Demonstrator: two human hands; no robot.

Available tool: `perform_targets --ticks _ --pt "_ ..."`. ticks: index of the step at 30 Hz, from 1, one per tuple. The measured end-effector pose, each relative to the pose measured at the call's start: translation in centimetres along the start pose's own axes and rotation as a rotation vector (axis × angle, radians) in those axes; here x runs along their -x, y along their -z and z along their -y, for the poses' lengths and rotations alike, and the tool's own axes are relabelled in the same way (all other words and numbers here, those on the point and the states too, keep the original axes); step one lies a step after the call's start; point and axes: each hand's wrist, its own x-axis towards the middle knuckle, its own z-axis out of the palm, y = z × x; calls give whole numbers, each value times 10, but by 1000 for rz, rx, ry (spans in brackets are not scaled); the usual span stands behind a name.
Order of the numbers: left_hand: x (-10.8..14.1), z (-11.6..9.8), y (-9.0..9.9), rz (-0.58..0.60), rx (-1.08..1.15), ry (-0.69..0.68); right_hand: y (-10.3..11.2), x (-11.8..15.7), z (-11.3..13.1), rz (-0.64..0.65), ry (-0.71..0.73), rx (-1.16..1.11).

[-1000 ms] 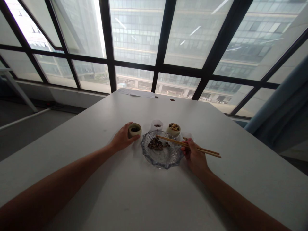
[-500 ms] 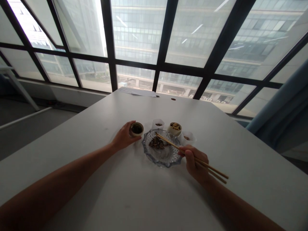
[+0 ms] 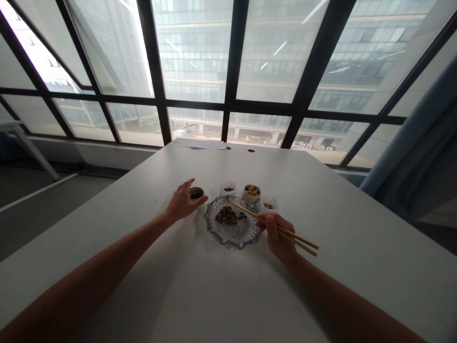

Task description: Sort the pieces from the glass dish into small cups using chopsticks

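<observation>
My left hand point(image 3: 182, 201) has its fingers spread beside a small round cup point(image 3: 197, 193) with dark contents; thumb and fingers overlap part of the cup, and the palm looks raised off it. In my right hand point(image 3: 278, 234) is a pair of wooden chopsticks point(image 3: 300, 237), their tips over the far side of a scalloped clear glass plate point(image 3: 233, 239). A heap of dark brown, seed-like pieces point(image 3: 227, 216) lies on the plate.
Behind the plate stand a white plastic cup point(image 3: 227, 186), a cream cup with yellowish pieces point(image 3: 251, 193) and a clear cup point(image 3: 270, 205) with a little inside. Papers point(image 3: 200, 144) lie at the white table's point(image 3: 228, 295) far end, before a window wall. A blue curtain point(image 3: 407, 152) hangs at right.
My left hand has let go of the round cup, its fingers now spread. The camera view has shifted slightly. My right hand still holds the chopsticks over the plate.
</observation>
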Motion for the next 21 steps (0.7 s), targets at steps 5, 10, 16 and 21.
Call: perform_targets --ticks 5,10,16,21 --pt "-32 -51 -13 124 -172 -137 -2 -7 -5 -162 -32 -62" --pt "-61 -76 -44 321 -238 -32 -1 -13 -7 -215 -35 -94" --pt "-66 -69 -60 271 -123 -149 1 -15 -7 -215 -22 -60" --pt "-56 -63 -58 165 -49 -354 2 -14 -7 -196 14 3"
